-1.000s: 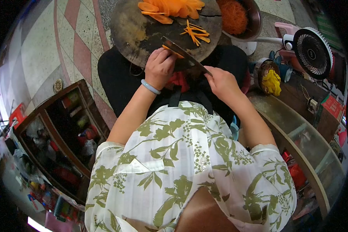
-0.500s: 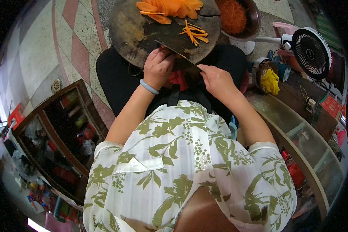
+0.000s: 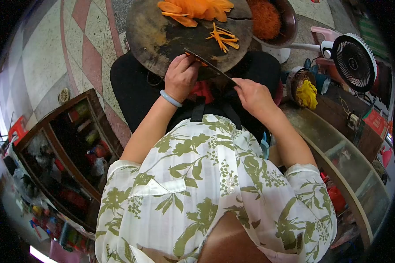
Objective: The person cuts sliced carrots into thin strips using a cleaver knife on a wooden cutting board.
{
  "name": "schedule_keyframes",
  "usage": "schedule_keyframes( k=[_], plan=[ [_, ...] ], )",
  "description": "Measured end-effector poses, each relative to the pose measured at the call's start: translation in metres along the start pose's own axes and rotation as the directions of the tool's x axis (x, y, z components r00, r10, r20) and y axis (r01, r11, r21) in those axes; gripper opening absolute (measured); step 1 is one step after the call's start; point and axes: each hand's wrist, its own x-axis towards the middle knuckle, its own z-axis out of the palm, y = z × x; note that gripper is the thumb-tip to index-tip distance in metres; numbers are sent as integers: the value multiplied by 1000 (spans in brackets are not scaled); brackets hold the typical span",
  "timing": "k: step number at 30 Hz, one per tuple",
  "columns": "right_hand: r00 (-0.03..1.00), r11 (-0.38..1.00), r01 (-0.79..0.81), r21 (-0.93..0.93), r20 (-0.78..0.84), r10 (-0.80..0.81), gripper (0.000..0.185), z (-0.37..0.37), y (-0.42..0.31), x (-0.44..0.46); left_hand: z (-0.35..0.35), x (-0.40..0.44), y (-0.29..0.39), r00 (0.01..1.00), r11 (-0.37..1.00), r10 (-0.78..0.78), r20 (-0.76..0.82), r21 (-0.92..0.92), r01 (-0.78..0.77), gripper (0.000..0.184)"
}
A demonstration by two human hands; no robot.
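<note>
A round wooden chopping board (image 3: 151, 41) lies just beyond my lap. My right hand (image 3: 253, 97) is closed round the handle of a kitchen knife (image 3: 213, 67), whose blade slants over the board's near edge toward my left hand. My left hand (image 3: 182, 76), with a pale bangle (image 3: 170, 99) at the wrist, has its fingers curled down by the blade. They press on carrot, of which only small orange bits show beside the blade. Farther off on the board are a pile of carrot slices (image 3: 202, 8) and a small heap of carrot strips (image 3: 223, 37).
Right of the board stands a metal bowl (image 3: 289, 30) of shredded carrot (image 3: 266, 19). A fan (image 3: 354, 62) and a container with a yellow cloth (image 3: 306, 94) are farther right. A wooden cabinet (image 3: 66, 153) is at left, a glass-topped counter (image 3: 333, 144) at right.
The knife has shifted slightly right, and my right hand has moved a little right and nearer my body. My left hand stays almost in place by the blade.
</note>
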Motion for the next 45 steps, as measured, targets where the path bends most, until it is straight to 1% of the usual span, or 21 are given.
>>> schedule_keyframes(
  k=[2,5,8,11,14,17,20,23,26,29,32,35,38,41,44,45],
  plan=[
    [1000,1000,27,14,-9,-27,26,0,2,2,-1,1,1,1000,1000,-1,15,-14,2,28],
    [1000,1000,-22,-16,-6,21,26,9,-2,11,-1,0,2,1000,999,-10,9,-38,10,29],
    [999,1000,8,29,-45,-7,25,9,-4,16,1,-3,1,1000,1000,-17,17,1,17,30],
    [998,993,-55,109,-1,55,25,7,-2,17,1,-3,2,1000,1000,-20,24,25,19,30],
    [998,995,-37,87,-48,41,24,9,-1,8,-3,-2,4,999,1000,-18,26,-19,19,30],
    [993,998,53,33,-103,-49,24,8,0,-1,-2,-5,3,1000,1000,-7,26,13,7,29],
    [997,999,40,-13,-64,-41,24,6,0,-3,1,-6,1,1000,1000,10,2,5,-10,30],
    [996,998,52,-18,-76,-53,24,6,-2,-2,0,-5,1,1000,1000,17,5,9,-17,30],
    [1000,1000,-16,-15,-14,16,27,11,-3,0,-2,-2,3,1000,1000,20,12,-8,-20,31],
    [999,1000,-22,-4,-40,22,25,14,-7,8,0,-3,2,1000,1000,8,6,3,-8,31],
    [999,995,-23,93,-33,26,24,14,-2,14,-2,-4,3,999,1000,-4,31,21,3,30],
    [998,992,-53,114,-17,55,24,11,-3,11,-1,-4,0,1000,1000,10,17,9,-10,30],
    [999,996,-39,79,-30,42,26,6,-7,2,-3,-6,3,1000,1000,2,9,0,-2,30],
    [997,999,37,24,-72,-36,25,9,1,-4,-1,-7,2,1000,1000,2,15,-5,-1,30],
    [999,999,24,-29,-48,-25,25,8,1,-3,-1,-5,0,1000,1000,26,3,-9,-26,30],
    [1000,1000,2,-22,-23,-3,26,7,-1,-1,-2,-5,0,1000,999,28,6,-15,-28,30]
  ],
)
